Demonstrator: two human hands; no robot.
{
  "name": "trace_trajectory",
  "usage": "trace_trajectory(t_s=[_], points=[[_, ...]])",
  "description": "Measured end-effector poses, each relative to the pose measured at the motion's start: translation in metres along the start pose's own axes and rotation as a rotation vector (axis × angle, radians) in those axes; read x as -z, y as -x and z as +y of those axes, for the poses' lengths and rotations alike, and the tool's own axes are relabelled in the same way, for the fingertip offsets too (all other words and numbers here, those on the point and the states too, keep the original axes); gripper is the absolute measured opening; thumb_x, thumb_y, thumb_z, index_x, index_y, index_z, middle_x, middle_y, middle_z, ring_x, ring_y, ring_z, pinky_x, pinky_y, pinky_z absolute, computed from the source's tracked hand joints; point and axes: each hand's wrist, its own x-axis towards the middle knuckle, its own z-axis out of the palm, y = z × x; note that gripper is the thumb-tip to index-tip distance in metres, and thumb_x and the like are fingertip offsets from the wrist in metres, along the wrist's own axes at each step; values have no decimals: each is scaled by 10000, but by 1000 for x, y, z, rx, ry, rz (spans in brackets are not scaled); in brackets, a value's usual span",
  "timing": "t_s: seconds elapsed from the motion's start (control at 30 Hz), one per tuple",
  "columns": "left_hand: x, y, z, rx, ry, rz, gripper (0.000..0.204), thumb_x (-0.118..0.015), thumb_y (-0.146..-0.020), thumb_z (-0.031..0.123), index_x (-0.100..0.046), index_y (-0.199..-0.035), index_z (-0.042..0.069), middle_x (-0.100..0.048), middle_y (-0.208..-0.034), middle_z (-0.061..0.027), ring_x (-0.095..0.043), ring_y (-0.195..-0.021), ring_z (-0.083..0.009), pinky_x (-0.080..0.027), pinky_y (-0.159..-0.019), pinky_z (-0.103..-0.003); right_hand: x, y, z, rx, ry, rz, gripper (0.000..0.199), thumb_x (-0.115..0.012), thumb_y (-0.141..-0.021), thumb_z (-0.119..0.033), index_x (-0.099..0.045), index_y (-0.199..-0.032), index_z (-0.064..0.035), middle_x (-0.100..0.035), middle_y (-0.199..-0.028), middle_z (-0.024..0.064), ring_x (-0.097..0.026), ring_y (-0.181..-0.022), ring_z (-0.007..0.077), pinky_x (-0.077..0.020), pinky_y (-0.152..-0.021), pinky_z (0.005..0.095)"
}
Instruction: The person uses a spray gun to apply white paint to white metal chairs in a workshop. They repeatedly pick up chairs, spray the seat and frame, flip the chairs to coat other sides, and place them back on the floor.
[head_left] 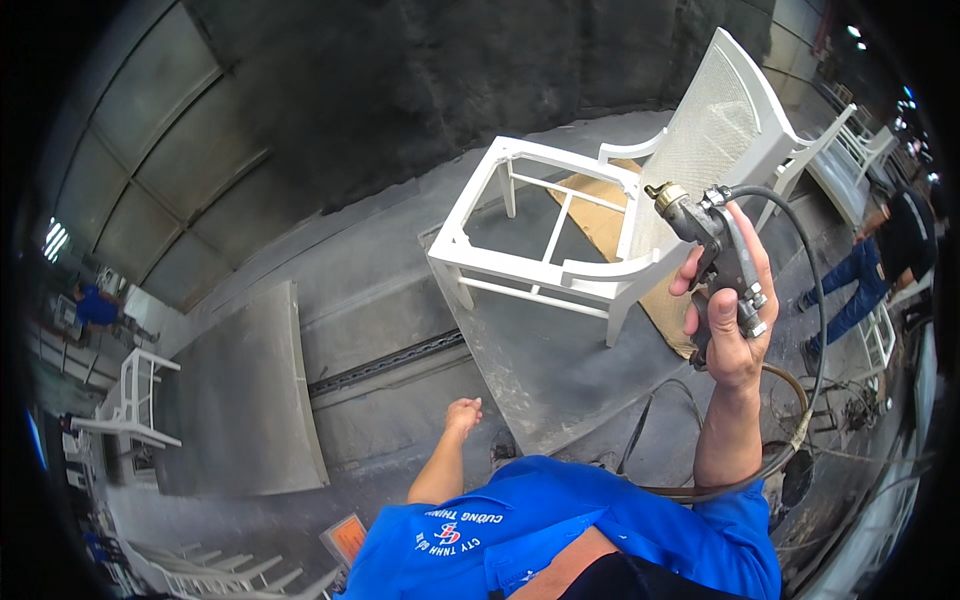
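Note:
My right hand [735,335] is wrapped round a metal spray gun [705,235], raised at the right with its brass-coloured nozzle toward the chair. A black hose [800,225] runs from the gun's top and curves down past my forearm. In front of the gun stands a white armchair frame [560,270] with a woven back panel [705,130] and an open seat. Low in the middle, my left hand [462,415] hangs apart from everything, its fingers curled in and nothing seen in them.
The chair stands on a grey board [540,385] with brown cardboard [600,220] on it. A chain track [385,362] crosses the floor between this board and another panel [235,400]. More white chairs [135,400] stand left and right. A co-worker [885,250] is at the right; hoses [650,420] trail nearby.

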Motion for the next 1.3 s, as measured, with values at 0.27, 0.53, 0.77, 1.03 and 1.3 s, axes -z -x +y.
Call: trace_trajectory(t_s=[0.27, 0.53, 0.77, 1.03, 1.3], points=[[90, -68, -12, -143, 67, 95, 217, -716, -1000, 244, -713, -1009, 27, -698, -763, -58, -628, -650, -132, -508, -592, -296, -88, 40, 36, -238, 258, 0, 599, -726, -1009, -238, -511, -1529, -32, -685, -959, 50, -620, -811, 89, -518, -707, 246], [140, -38, -148, 208, -158, -57, 220, -702, -1009, 284, -697, -999, 64, -696, -734, -52, -612, -586, -146, -480, -534, -338, -113, 75, 124, -213, 734, 172, 568, -733, -951, -116, -570, -1494, -156, -723, -1190, 190, -707, -1077, 347, -548, -941, 400], [173, -5, -177, 168, -258, -53, 236, -698, -1013, 301, -671, -977, 69, -707, -769, -48, -634, -619, -151, -500, -553, -339, -139, 59, 194, -326, 871, 263, 526, -693, -994, -294, -564, -1500, -233, -704, -1007, 160, -698, -919, 349, -551, -829, 441], [213, -32, -160, 241, 35, 76, 209, -686, -1024, 281, -639, -1008, 78, -705, -798, -53, -633, -626, -145, -513, -552, -313, -192, 36, 215, -283, 675, 167, 536, -685, -1002, -370, -559, -1504, -231, -715, -1105, 185, -705, -967, 359, -562, -883, 451], [220, -49, -162, 223, 15, 46, 247, -687, -1026, 272, -636, -1105, 45, -719, -842, -73, -657, -656, -164, -533, -564, -325, -195, 33, 211, -368, 654, 260, 538, -691, -1001, -324, -559, -1503, -186, -724, -1173, 212, -708, -1043, 381, -553, -928, 442]])
